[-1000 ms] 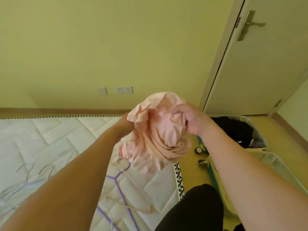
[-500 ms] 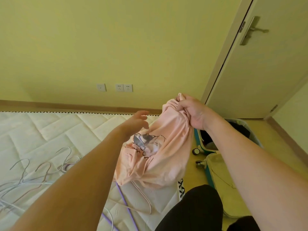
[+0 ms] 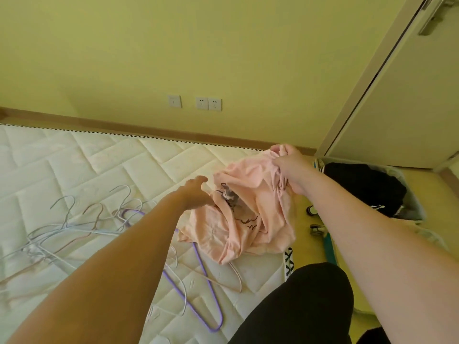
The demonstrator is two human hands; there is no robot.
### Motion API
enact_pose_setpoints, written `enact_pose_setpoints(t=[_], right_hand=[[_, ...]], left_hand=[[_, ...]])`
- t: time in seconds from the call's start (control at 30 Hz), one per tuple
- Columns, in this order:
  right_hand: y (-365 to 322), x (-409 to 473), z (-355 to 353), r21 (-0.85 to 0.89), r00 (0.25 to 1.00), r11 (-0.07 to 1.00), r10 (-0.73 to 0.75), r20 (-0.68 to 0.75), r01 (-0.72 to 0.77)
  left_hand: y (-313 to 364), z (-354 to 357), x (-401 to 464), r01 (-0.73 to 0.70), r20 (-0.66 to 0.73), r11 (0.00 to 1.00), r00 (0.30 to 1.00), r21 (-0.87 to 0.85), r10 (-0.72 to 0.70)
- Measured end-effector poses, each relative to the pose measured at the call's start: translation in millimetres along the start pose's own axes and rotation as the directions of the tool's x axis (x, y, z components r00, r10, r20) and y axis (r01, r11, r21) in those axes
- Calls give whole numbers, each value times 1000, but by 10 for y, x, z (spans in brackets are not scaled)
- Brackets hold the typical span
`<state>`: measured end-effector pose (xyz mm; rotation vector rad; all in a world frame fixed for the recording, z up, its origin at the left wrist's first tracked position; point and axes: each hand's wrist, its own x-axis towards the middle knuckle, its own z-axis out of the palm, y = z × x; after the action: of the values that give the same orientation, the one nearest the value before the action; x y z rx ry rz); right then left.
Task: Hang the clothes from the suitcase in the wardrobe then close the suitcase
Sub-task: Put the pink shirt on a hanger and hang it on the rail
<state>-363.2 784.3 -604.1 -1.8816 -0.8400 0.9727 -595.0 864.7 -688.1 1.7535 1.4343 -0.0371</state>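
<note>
Right hand (image 3: pixel 288 170) grips a bunched pink shirt (image 3: pixel 248 214) above the mattress (image 3: pixel 87 165) edge; left hand (image 3: pixel 196 194), fingers loose, touches it. Open suitcase (image 3: pixel 409 194) lies beside the mattress.

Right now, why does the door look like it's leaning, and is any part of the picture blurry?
Head view: the wide lens bends straight lines, so the door frame slants near the edge. Light is soft, with a yellow-green cast and no glare. The near forearms and the hangers at left are slightly soft; the pink shirt print stays readable.
</note>
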Motion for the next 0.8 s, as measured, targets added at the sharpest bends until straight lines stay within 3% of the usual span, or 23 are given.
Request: enact_pose_setpoints(t=[0.13,0.2,0.23,0.27,0.3,0.33,0.37,0.43,0.5,0.57,0.63,0.7,0.73,0.8], right_hand=[[220,29,231,-39,978,989,150,143,-146],[335,85,322,-124,968,978,188,165,-168],[388,107,347,-191,968,968,194,162,-162],[443,140,380,-269,967,952,195,164,-146],[491,163,395,-355,969,928,183,165,-115],[509,168,420,-457,966,885,183,182,-82],[541,193,452,-581,964,813,182,193,-37],[583,182,541,-833,976,544,105,189,102],[561,117,632,-922,985,350,-20,169,166],[601,81,786,-877,968,411,-146,205,248],[691,35,963,-791,950,527,-148,275,311],[795,-14,1071,-775,924,550,17,382,311],[855,-53,1109,-786,899,526,85,431,326],[981,-52,1123,-783,905,541,90,416,306]], left_hand=[[-211,308,26,18,20,871,999,491,-32],[-206,396,66,3,2,883,1000,470,-4],[-172,373,75,-13,-24,952,999,305,21],[-127,330,110,14,-45,1000,999,-9,-15],[-51,255,124,55,-43,931,996,-362,-75],[10,164,142,80,-34,812,992,-578,-122],[55,76,178,88,-17,750,991,-655,-131],[116,-51,212,86,12,840,995,-536,-94],[79,-63,196,58,40,967,998,-248,-50],[-60,33,202,46,103,997,993,64,-52],[-188,202,142,1,197,945,978,328,-69],[-343,324,120,4,205,942,976,336,-77],[-412,334,102,44,185,971,979,234,-89],[-514,295,107,80,127,990,987,113,-94]])
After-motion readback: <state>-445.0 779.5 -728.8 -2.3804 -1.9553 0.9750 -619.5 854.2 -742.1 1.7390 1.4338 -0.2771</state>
